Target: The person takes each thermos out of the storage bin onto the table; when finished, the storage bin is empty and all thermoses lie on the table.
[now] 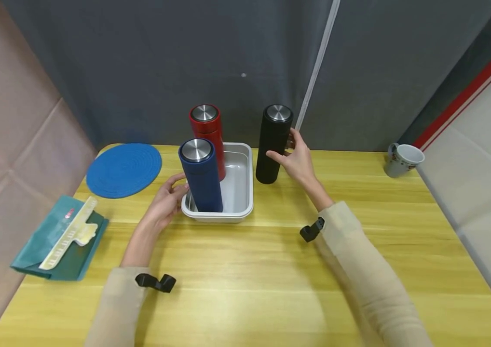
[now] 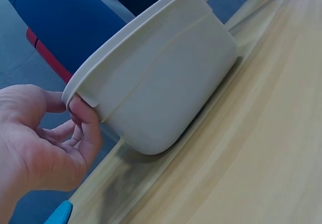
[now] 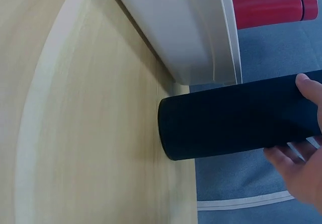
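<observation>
Both hands busy: my right hand [image 1: 296,159] curls round the black flask [image 1: 273,143], rigid, slick, top-heavy, best gripped mid-body, while my left hand [image 1: 165,202] pinches the tray rim [image 2: 126,38].

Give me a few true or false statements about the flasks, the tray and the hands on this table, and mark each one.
1. The blue flask stands inside the metal tray. True.
2. The right hand grips the red flask. False: it holds the black flask.
3. The black flask stands in the tray. False: it stands on the table, right of the tray.
4. The left hand touches the tray's rim. True.
5. A mug lies inside the tray. False: it sits at the table's far right edge.
</observation>
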